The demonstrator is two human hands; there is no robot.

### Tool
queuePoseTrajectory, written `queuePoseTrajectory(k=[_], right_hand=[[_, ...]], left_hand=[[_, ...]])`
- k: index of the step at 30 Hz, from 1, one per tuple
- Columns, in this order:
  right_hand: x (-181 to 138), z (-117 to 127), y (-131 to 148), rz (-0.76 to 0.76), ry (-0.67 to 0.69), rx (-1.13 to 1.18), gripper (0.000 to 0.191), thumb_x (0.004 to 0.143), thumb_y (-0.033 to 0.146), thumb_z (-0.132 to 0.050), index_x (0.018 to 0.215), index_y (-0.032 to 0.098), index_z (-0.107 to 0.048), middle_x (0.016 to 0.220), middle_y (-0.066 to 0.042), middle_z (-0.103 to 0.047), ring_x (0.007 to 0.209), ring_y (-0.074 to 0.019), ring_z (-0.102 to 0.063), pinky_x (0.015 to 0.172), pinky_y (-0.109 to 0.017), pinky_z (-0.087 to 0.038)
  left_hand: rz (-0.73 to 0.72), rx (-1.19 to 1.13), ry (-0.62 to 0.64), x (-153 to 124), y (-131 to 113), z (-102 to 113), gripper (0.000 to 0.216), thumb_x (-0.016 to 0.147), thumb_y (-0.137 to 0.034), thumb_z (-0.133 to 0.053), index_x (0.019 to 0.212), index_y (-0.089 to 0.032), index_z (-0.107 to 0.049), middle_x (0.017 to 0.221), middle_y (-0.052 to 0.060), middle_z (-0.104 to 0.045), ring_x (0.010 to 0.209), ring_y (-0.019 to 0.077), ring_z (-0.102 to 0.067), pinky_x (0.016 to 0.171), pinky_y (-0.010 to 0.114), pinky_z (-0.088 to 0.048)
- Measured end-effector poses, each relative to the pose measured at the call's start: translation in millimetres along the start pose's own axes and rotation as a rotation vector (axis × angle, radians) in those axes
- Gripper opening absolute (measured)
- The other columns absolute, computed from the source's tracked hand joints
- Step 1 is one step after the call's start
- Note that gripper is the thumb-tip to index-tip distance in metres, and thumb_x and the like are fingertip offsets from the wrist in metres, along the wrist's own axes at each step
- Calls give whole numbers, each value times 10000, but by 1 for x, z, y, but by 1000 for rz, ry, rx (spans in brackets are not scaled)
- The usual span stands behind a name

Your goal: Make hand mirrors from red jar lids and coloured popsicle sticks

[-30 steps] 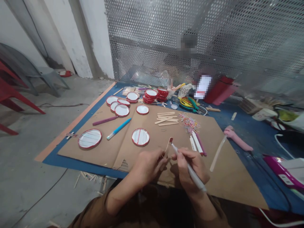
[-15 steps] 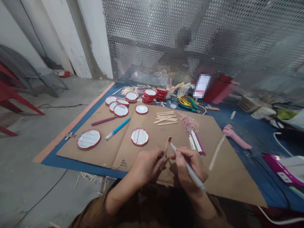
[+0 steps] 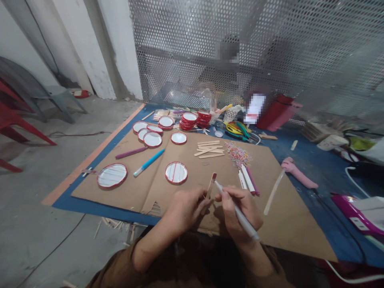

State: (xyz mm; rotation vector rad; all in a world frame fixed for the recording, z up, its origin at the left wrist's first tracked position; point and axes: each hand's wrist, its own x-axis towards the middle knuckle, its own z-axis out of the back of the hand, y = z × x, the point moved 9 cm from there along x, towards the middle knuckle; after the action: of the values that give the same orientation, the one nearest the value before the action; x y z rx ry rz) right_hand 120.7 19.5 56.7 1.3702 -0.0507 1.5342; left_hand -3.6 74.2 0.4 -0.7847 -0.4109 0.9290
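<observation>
Over the near edge of the cardboard sheet (image 3: pixel 192 204), my left hand (image 3: pixel 187 206) pinches a wooden craft stick (image 3: pixel 211 186) whose top end is coloured dark red. My right hand (image 3: pixel 241 206) grips a white marker (image 3: pixel 244 220), its tip against or very near the stick just below the red part. Beyond my hands lie a pile of craft sticks (image 3: pixel 210 149) and a red-rimmed lid (image 3: pixel 176 173) with strips across it. A larger red-rimmed lid with a stick handle (image 3: pixel 112 175) rests at the left.
A blue marker (image 3: pixel 149 163), a purple marker (image 3: pixel 131 153) and several lids (image 3: pixel 152 139) lie left of centre. More markers (image 3: pixel 247 180) and small coloured strips (image 3: pixel 238 154) sit to the right. A pink glue gun (image 3: pixel 300 174) is farther right, with pliers (image 3: pixel 240 131) behind.
Almost nothing differs. Both hands keep their places, and the marker tip stays at the stick's upper part.
</observation>
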Motion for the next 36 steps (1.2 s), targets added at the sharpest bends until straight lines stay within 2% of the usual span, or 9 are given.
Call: queuePoseTrajectory(k=[7,21,28,36], right_hand=[[-1,0,-5,-50,5,14,96,881,166,-596,947,219,-641,732,15,-675,693,-132,-654,667,-250,-527],[0,5,-4,-52,-35,3,88,869,162,-608,930,204,-656,701,7,-682,689,-156,-679,644,-282,-553],[-2,0,-1,1,10,21,131,868,146,-612,976,213,-643,740,4,-691,715,-156,-682,700,-298,-565],[-3,-2,-4,-26,9,-4,90,880,188,-600,957,211,-640,743,-7,-688,722,-167,-683,694,-311,-565]], left_hand=[[-9,10,1,-1,-2,1,187,936,-302,-492,821,-187,-585,701,6,-612,632,138,-509,575,235,-265],[9,-13,-1,-1,-2,3,176,923,-293,-500,802,-193,-581,697,0,-626,631,134,-523,577,232,-282],[-17,-24,-12,-1,-3,2,187,928,-304,-484,813,-192,-579,689,-6,-605,621,131,-500,573,237,-269],[-2,-15,3,-1,-4,3,177,925,-298,-497,810,-193,-580,670,-10,-587,609,128,-485,563,235,-260]])
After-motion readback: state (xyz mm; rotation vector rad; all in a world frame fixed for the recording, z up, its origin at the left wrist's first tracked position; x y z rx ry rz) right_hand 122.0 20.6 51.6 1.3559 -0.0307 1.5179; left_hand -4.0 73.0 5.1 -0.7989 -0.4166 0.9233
